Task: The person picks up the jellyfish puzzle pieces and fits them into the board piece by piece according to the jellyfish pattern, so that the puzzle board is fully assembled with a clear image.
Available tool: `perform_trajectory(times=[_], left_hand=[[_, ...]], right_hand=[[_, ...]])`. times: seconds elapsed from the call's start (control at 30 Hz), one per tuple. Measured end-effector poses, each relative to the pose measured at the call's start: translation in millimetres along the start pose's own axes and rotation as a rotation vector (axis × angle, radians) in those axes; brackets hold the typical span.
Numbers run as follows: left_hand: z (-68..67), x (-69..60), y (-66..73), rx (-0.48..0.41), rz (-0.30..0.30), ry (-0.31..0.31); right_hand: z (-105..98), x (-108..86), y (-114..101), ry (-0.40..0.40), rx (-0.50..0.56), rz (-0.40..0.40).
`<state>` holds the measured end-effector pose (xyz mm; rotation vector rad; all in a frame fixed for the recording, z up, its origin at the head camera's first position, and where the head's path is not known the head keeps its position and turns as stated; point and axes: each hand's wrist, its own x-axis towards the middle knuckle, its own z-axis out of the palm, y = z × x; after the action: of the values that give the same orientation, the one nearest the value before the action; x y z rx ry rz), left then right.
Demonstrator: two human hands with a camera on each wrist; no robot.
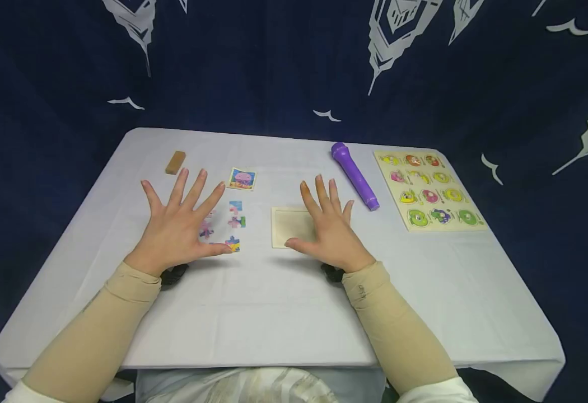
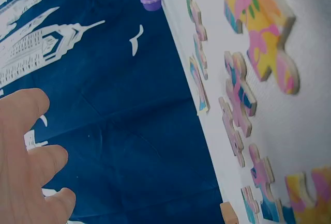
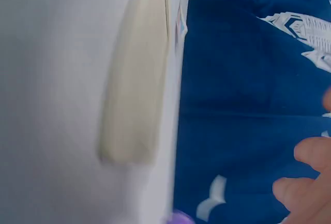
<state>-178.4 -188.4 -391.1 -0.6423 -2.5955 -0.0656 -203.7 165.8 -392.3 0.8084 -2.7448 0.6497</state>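
Note:
My left hand (image 1: 175, 229) is held with spread fingers above several loose jigsaw pieces (image 1: 236, 222), partly hiding them. In the left wrist view the pieces (image 2: 269, 32) show pink, yellow and blue printing and lie apart on the cloth. My right hand (image 1: 333, 232), fingers also spread, hovers over the right part of a pale shallow puzzle tray (image 1: 281, 228). The tray (image 3: 137, 79) looks blurred in the right wrist view. Neither hand holds anything. Behind the pieces lies a small picture card (image 1: 242, 179) with a pink figure.
A brown wooden block (image 1: 175, 162) lies at the back left of the white-covered table (image 1: 253, 319). Toward the back right are a purple toy microphone (image 1: 354, 174) and a fruit-picture board (image 1: 430, 190). A dark blue patterned curtain (image 1: 253, 67) hangs behind the table.

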Motion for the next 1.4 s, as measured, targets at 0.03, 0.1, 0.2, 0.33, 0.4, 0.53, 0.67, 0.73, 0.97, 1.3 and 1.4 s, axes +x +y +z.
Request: perform_trajectory(times=[0.03, 0.1, 0.2, 0.33, 0.4, 0.53, 0.67, 0.73, 0.97, 1.3, 1.4], left_hand=[[0.2, 0.4, -0.1, -0.005, 0.001, 0.006], [0.9, 1.3, -0.7, -0.014, -0.001, 0.006], [1.0, 2.6, -2.5, -0.025, -0.025, -0.014], [-0.4, 3.3, -6.7, -0.078, -0.106, -0.082], [-1.3, 4.3, -9.8, -0.146, -0.168, -0.115], [-3.1, 4.3, -21.1, -0.330, -0.315, -0.107], [-2.0, 0.2, -36.6, -0.481, -0.427, -0.068], [0.0, -0.7, -43.0, -0.529, -0.466, -0.069], [13.7, -1.6, -58.1, -0.563, -0.641, -0.083], [39.7, -6.5, -76.2, -0.564, -0.695, -0.055], [41.6, -8.6, -76.5, -0.555, -0.669, -0.075]], right_hand=[[-0.7, 1.2, 3.8, 0.005, 0.114, 0.009], [-1.4, 3.7, 14.1, 0.041, 0.317, 0.035], [0.6, 5.8, 32.5, 0.123, 0.507, 0.113], [8.9, 0.8, 51.1, 0.187, 0.596, 0.260], [13.9, -1.2, 56.7, 0.211, 0.592, 0.307], [20.4, -0.7, 60.4, 0.239, 0.519, 0.367], [22.6, 0.3, 60.3, 0.198, 0.493, 0.396], [22.3, 0.8, 59.2, 0.169, 0.493, 0.388], [20.4, 3.3, 54.6, 0.075, 0.278, 0.371], [22.1, 3.5, 45.2, 0.017, 0.209, 0.408], [22.3, 4.6, 41.4, 0.011, 0.202, 0.415]])
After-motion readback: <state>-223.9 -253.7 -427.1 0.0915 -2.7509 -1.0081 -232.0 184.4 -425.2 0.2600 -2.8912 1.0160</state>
